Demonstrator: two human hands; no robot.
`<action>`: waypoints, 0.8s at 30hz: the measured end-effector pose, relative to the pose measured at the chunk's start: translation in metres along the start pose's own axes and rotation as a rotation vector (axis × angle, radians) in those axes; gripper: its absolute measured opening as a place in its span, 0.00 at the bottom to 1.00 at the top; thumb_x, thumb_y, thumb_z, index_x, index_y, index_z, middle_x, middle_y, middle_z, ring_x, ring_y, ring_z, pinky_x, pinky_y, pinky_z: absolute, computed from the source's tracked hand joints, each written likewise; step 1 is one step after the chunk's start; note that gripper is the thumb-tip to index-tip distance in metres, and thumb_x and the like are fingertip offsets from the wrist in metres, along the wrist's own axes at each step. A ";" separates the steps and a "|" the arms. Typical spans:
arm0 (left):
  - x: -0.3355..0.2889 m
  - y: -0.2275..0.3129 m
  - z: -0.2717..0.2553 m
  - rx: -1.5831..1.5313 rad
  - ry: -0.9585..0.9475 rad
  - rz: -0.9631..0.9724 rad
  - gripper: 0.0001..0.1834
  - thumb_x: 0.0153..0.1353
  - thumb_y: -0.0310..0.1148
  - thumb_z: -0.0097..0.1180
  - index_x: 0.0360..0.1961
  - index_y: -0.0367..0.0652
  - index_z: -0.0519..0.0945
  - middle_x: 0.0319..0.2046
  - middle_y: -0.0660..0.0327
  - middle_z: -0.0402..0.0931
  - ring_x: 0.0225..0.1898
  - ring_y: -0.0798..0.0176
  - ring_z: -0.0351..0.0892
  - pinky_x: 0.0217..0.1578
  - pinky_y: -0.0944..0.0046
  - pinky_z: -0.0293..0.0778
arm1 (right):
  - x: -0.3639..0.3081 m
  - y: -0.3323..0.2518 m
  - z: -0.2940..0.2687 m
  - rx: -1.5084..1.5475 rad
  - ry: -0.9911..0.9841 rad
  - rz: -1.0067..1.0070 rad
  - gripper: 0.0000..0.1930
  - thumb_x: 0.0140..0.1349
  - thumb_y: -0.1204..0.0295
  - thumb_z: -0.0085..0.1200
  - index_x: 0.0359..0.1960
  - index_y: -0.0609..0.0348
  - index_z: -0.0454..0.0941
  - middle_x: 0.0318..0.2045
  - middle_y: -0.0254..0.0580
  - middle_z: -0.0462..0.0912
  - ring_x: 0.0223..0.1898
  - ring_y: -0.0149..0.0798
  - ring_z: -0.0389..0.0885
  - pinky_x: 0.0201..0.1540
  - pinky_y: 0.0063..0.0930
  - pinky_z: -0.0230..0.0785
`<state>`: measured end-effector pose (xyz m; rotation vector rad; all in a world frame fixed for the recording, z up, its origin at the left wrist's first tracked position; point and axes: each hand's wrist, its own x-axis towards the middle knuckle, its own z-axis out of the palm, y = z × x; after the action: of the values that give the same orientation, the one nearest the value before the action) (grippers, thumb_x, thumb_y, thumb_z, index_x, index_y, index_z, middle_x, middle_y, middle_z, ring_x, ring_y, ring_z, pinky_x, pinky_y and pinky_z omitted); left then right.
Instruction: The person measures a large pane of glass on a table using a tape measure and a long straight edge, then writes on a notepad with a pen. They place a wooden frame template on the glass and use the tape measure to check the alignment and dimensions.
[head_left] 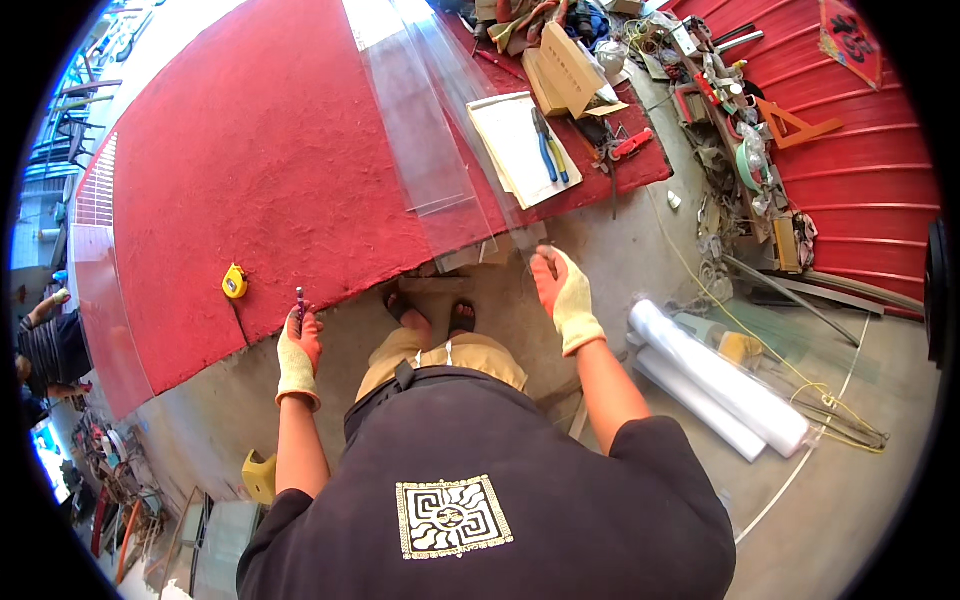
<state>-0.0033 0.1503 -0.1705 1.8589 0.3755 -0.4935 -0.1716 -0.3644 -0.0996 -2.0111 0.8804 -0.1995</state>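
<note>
My left hand, in a cream glove with an orange-red palm, is closed around a slim dark stick-like tool pointing upward; its exact kind is too small to make out. My right hand, gloved the same way, pinches the near end of a long clear glass strip that overhangs the table edge. Wider clear glass pieces lie beside that strip on the red-covered table. A yellow tape measure rests near the table's front edge, to the left of my left hand.
Pliers lie on a paper pad, near a cardboard box. Rolls of clear film and a yellow cord are on the floor at right. Another person is at far left. A yellow stool stands behind my left arm.
</note>
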 end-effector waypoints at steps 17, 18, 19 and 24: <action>0.118 0.091 0.094 0.715 0.120 0.447 0.22 0.77 0.37 0.65 0.68 0.45 0.86 0.59 0.47 0.90 0.59 0.38 0.91 0.60 0.46 0.85 | 0.084 -0.046 -0.021 -0.154 0.281 0.006 0.21 0.83 0.53 0.65 0.56 0.62 0.90 0.42 0.38 0.94 0.44 0.33 0.89 0.54 0.34 0.83; 0.121 0.094 0.100 0.721 0.143 0.445 0.22 0.77 0.37 0.65 0.69 0.46 0.86 0.60 0.48 0.90 0.60 0.38 0.90 0.61 0.46 0.84 | 0.092 -0.049 -0.022 -0.167 0.266 0.012 0.21 0.83 0.53 0.65 0.55 0.62 0.90 0.41 0.39 0.94 0.43 0.34 0.89 0.54 0.34 0.83; 0.125 0.097 0.106 0.724 0.171 0.437 0.22 0.76 0.36 0.65 0.68 0.46 0.86 0.59 0.49 0.89 0.59 0.39 0.90 0.61 0.46 0.85 | 0.101 -0.051 -0.023 -0.179 0.254 0.010 0.21 0.83 0.53 0.66 0.54 0.63 0.90 0.41 0.41 0.94 0.42 0.34 0.89 0.53 0.34 0.83; 0.131 0.100 0.141 0.724 0.409 0.552 0.20 0.71 0.34 0.67 0.63 0.49 0.89 0.56 0.51 0.87 0.56 0.40 0.87 0.57 0.44 0.84 | 0.186 -0.072 -0.007 -0.228 0.169 -0.250 0.20 0.79 0.53 0.66 0.49 0.61 0.90 0.41 0.58 0.93 0.46 0.59 0.94 0.52 0.46 0.84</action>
<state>0.1368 -0.0134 -0.1972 2.6500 -0.0882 0.1722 -0.0018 -0.4657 -0.0735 -2.3439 0.7815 -0.4311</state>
